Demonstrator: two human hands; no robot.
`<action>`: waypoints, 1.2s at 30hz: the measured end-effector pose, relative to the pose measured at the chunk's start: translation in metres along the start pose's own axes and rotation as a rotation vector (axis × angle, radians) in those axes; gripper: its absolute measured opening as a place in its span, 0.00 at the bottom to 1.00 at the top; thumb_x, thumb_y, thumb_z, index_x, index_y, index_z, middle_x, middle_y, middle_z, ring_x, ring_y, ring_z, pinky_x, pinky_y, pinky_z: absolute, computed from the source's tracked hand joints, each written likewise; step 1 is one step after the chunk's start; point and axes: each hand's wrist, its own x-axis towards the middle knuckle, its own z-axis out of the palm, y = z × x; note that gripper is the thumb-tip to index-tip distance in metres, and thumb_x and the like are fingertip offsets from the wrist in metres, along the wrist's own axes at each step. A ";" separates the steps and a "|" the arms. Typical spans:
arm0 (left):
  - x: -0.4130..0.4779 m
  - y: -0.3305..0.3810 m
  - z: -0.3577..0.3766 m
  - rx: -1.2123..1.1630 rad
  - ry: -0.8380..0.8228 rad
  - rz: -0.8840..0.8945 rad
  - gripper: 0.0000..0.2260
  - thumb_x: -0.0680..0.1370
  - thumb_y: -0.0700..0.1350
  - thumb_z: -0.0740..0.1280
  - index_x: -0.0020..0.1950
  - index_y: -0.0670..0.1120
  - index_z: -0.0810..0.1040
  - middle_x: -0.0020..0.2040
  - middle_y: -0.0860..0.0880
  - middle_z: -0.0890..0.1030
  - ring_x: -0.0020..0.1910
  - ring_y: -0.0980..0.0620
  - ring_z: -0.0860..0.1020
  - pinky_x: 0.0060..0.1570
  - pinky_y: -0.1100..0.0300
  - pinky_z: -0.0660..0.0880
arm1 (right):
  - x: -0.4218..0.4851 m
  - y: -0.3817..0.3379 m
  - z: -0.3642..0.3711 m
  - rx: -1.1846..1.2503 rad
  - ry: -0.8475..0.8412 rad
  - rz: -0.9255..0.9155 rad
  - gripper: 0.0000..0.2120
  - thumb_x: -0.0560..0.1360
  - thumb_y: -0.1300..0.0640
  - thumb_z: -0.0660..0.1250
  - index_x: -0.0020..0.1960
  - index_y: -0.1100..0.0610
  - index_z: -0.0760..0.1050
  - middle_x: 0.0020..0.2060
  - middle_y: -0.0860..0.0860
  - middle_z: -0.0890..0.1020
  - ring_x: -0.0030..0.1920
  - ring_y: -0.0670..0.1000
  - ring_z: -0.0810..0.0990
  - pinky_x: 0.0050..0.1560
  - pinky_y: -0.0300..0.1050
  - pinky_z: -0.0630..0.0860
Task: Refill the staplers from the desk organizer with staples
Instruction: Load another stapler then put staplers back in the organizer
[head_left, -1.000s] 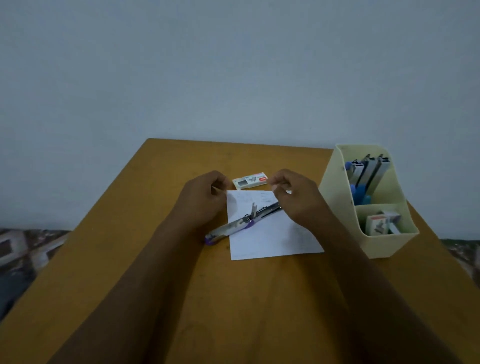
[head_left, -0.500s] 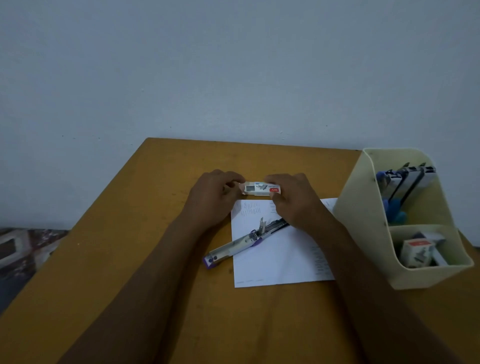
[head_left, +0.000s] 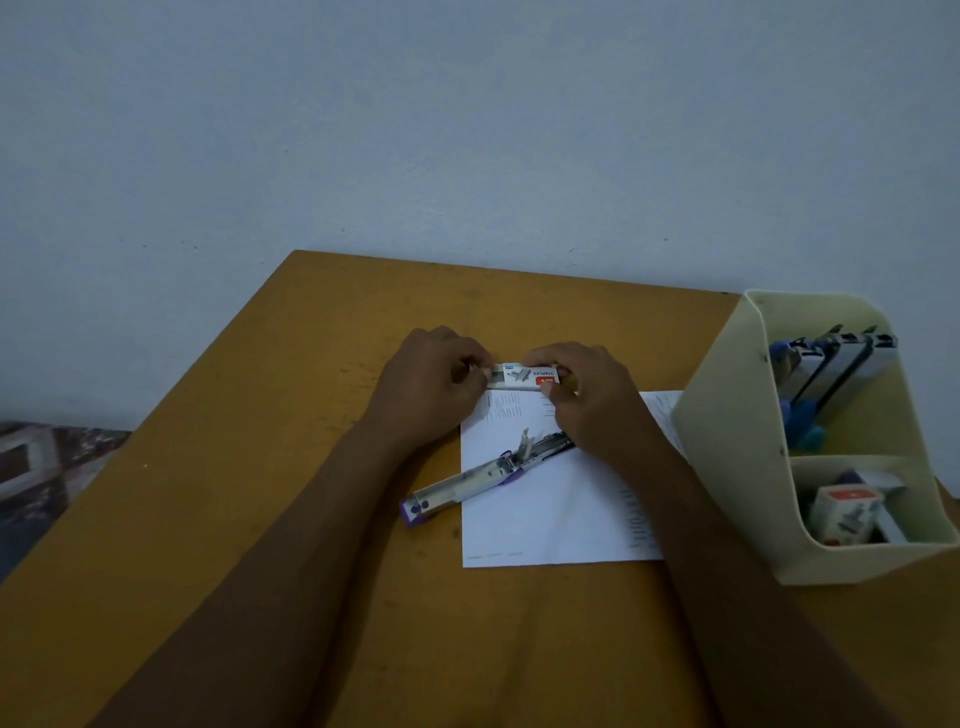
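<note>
A small white staple box (head_left: 522, 376) with a red label is held between both hands above the far edge of a white paper sheet (head_left: 550, 514). My left hand (head_left: 431, 387) pinches its left end, and my right hand (head_left: 587, 397) grips its right end. An opened purple-and-metal stapler (head_left: 483, 475) lies flat, partly on the paper, below the hands; its far end is hidden under my right hand. The cream desk organizer (head_left: 727, 447) at the right holds several staplers (head_left: 831, 364) in its back compartment and staple boxes (head_left: 847, 512) in its front one.
The brown wooden table (head_left: 260, 467) meets a pale wall at the back. Patterned fabric (head_left: 47, 462) shows past the table's left edge. The organizer stands close to the table's right edge.
Both hands left the stapler and took hold of the staple box at the back. The view shifted, so the organizer now appears nearer and further right.
</note>
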 end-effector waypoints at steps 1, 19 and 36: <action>0.000 0.000 -0.001 -0.002 -0.004 -0.006 0.07 0.76 0.45 0.67 0.50 0.50 0.83 0.48 0.49 0.80 0.45 0.55 0.73 0.37 0.64 0.66 | 0.000 0.001 0.001 0.004 0.001 0.000 0.15 0.71 0.69 0.65 0.55 0.56 0.78 0.54 0.50 0.80 0.51 0.51 0.72 0.55 0.44 0.68; -0.002 0.010 -0.013 -0.164 -0.090 -0.184 0.02 0.74 0.42 0.70 0.41 0.47 0.80 0.45 0.50 0.82 0.43 0.54 0.79 0.41 0.60 0.77 | -0.004 0.002 0.004 0.041 0.006 -0.038 0.16 0.71 0.69 0.66 0.54 0.55 0.79 0.53 0.50 0.81 0.52 0.53 0.73 0.55 0.49 0.71; 0.000 0.016 -0.022 0.035 -0.161 -0.089 0.06 0.74 0.48 0.71 0.47 0.48 0.83 0.49 0.50 0.80 0.44 0.55 0.76 0.39 0.62 0.71 | -0.004 0.006 0.005 0.043 0.053 -0.129 0.14 0.69 0.69 0.67 0.52 0.57 0.80 0.51 0.51 0.82 0.50 0.55 0.75 0.52 0.55 0.74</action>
